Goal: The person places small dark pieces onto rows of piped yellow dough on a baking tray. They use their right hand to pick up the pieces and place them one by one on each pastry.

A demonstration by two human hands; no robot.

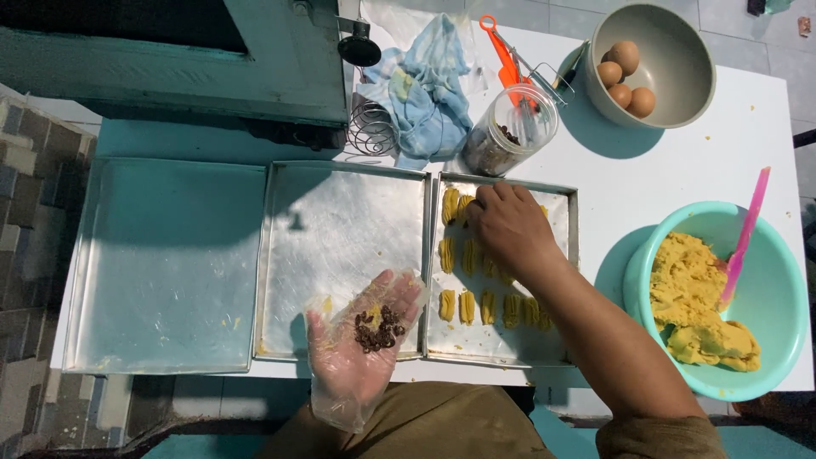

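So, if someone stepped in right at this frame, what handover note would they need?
Left hand, in a clear plastic glove, is open palm-up holding small dark chips.
Right hand, bare, fingertips on a ridged yellow dough piece at the far end of the right metal tray.
Done: rows of piped dough pieces on that tray; whether any are topped, cannot tell.
Left: the middle tray and left tray hold no pieces; the teal bowl has dough.

Hard sunlight from upper right; sharp shadows fall left across the white desk (748, 153); focus sharp, slight edge distortion.
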